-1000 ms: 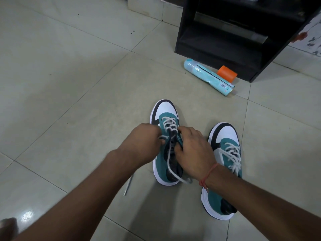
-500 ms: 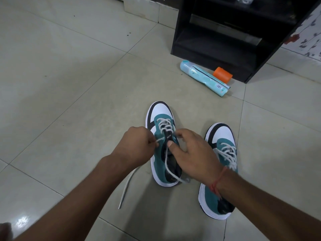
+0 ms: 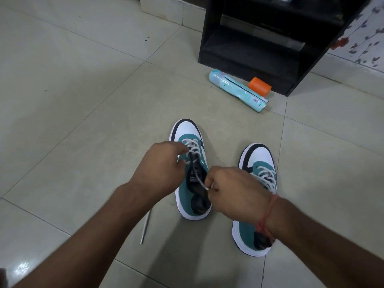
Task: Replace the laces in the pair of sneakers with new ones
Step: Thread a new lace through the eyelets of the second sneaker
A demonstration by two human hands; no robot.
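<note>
- Unlacing left sneaker (image 3: 188, 173), on floor (image 3: 72, 100) at frame centre; its white lace (image 3: 198, 179) half out.
- Right hand (image 3: 234, 192) pinches the lace, pulling toward 5 o'clock to draw it from the eyelets.
- Left hand (image 3: 161, 165), fingers curled at the eyelets, seems to steady the shoe; grip unclear.
- Right sneaker (image 3: 256, 196) at 3 o'clock, fully laced.
</note>
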